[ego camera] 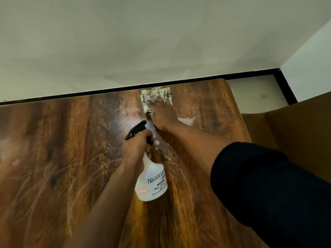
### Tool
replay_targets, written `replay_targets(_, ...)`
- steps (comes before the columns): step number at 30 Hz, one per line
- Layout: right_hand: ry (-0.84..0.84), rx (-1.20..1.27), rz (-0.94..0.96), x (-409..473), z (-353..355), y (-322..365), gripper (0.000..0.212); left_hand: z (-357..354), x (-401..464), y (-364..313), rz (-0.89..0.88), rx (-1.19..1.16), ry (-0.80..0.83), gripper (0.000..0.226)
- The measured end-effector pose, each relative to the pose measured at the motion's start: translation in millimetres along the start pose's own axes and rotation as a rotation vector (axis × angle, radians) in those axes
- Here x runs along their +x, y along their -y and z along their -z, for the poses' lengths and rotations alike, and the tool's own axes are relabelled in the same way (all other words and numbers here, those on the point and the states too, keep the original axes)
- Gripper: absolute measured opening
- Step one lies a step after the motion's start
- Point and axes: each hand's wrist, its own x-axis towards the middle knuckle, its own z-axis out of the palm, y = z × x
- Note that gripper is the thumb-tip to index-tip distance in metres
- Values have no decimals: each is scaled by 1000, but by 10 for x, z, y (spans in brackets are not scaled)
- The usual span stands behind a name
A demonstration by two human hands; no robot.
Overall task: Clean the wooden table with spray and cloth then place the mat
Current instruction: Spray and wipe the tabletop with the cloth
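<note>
The wooden table (pixel 62 149) fills the lower and middle frame, glossy, its far edge against a pale wall (pixel 143 42). Just above frame centre, near that far edge, a patterned cloth (pixel 155 95) lies flat under the right hand (pixel 162 113), palm down and fingers spread, pressing rather than gripping. Just below it the left hand (pixel 136 149) is wrapped around the neck of a white spray bottle (pixel 152 183) with a black trigger head, held tilted over the tabletop. A dark sleeve (pixel 268 194) covers the right arm at lower right
</note>
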Motion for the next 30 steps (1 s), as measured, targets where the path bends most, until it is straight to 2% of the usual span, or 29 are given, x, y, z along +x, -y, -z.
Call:
replay_targets(2,31,-2,41,60,-21,23,58,56,35,-48,-13,-32,-15,31)
replay_targets(4,3,26,8,67,23,-117,58,78,66,-73,4,-36,-19,20)
replay_targets(8,-111,56,-184,9,239,-548,60,112,144,-26,33,-19,14,17)
replay_targets(12,-189,-15,-390,-113,564,-1013,56,141,217,29,74,-6,57,16)
replay_targets(14,-190,-7,-457,-123,629,-1226,55,163,257,56,79,-4,61,15)
replay_targets(20,-185,100,-592,72,551,-1163,55,328,298,109,74,-28,40,16)
replay_targets(24,-124,183,-476,212,379,-675,60,427,314,99,85,-66,28,15)
replay_targets(27,-70,181,-240,301,114,-16,64,456,292,96,79,-66,13,14)
replay_targets(30,-11,67,-15,295,-82,455,60,469,283,104,62,-65,-16,12)
